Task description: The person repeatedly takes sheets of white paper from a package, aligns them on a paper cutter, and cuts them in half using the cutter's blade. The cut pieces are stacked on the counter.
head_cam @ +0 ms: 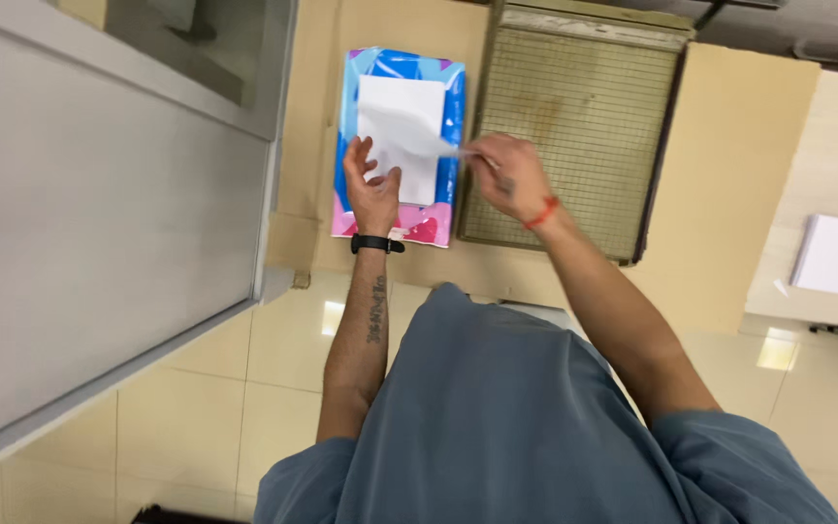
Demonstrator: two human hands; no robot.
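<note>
Centrally, left hand [372,189] flat, open on white sheet [402,136] atop colourful pack [446,97]; right hand [508,175] pinches sheet's edge.

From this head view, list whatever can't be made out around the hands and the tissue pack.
- Left hand: its palm presses the white sheet; the contact under it is hidden.
- Right hand: pinches the sheet's edge; the fingertips are motion-blurred.
- Tissue pack: the sheet covers its middle, so any opening is unseen.
- Paper cutter: the top edge of the picture cuts off its far end.
- White stack at right: too small to identify.
</note>
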